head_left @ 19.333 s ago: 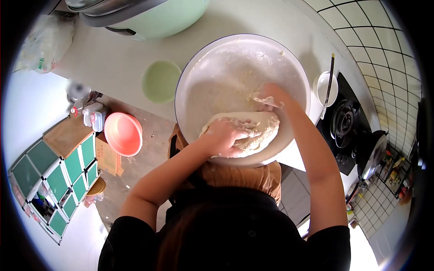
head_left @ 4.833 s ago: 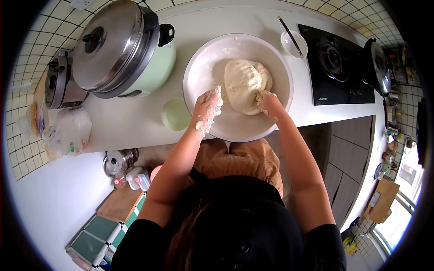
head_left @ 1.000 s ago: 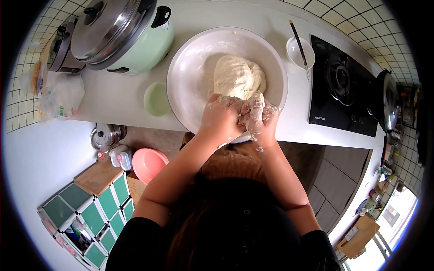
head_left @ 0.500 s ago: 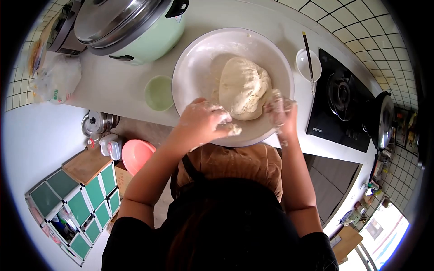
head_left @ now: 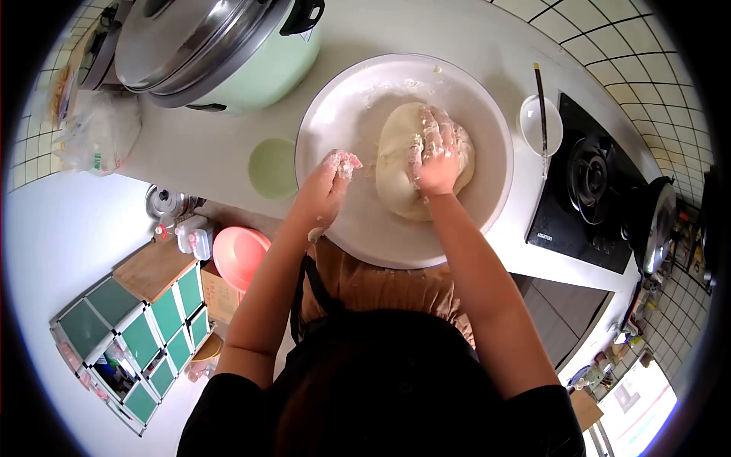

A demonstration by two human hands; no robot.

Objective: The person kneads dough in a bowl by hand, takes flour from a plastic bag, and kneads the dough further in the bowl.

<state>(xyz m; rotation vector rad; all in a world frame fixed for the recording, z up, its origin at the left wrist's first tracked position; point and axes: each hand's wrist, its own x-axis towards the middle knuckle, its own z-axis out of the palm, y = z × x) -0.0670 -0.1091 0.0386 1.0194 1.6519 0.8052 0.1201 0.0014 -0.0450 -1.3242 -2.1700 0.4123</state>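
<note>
Right hand [head_left: 438, 156] flat on the dough [head_left: 396, 171], fingers slightly spread – left hand [head_left: 329, 183] apart from it.
The dough sits right of centre in the basin [head_left: 358, 232], under the right palm, its long axis running near to far. Wider bare floor lies left; a narrower strip separates it from the right rim. Over the left rim, the left hand's fingers bend, scrap-covered – whether they pinch anything, I cannot tell.
</note>
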